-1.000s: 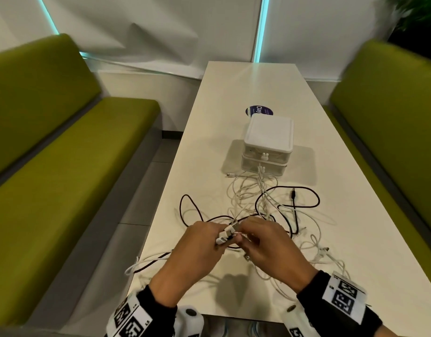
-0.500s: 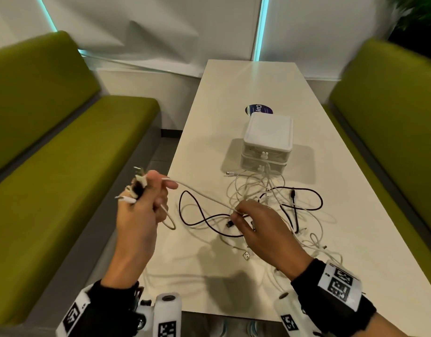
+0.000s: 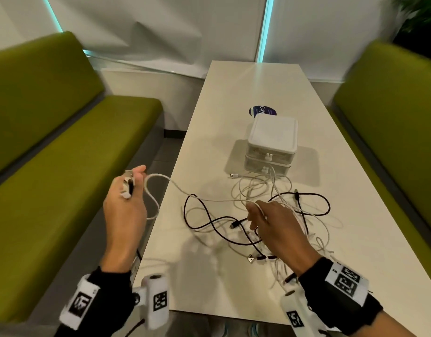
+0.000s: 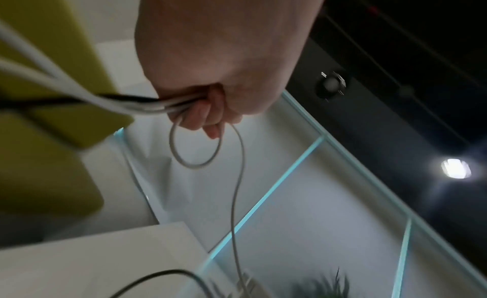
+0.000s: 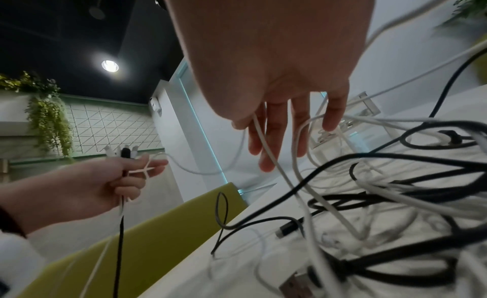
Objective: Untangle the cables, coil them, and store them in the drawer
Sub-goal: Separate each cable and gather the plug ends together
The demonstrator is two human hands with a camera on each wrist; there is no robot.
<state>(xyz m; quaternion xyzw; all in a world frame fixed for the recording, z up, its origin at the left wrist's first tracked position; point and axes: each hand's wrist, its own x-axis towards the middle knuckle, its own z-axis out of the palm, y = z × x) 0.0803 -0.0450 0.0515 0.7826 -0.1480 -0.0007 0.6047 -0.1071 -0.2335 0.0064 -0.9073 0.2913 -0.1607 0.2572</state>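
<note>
Left hand (image 3: 125, 210): raised past the table's left edge, above the green bench (image 3: 71, 166); fingers curled tight round a bunch of cable ends, white and black.

Right hand (image 3: 274, 227): over the tangle; fingers fairly straight, thumb pinching one white cable (image 3: 209, 200) that runs taut across to the left hand.

Cables (image 3: 277, 215): white and black, looped together on the white table (image 3: 234, 93), uncoiled.

Drawer box (image 3: 271, 142): white, two drawers, apparently closed, just beyond the tangle.
</note>
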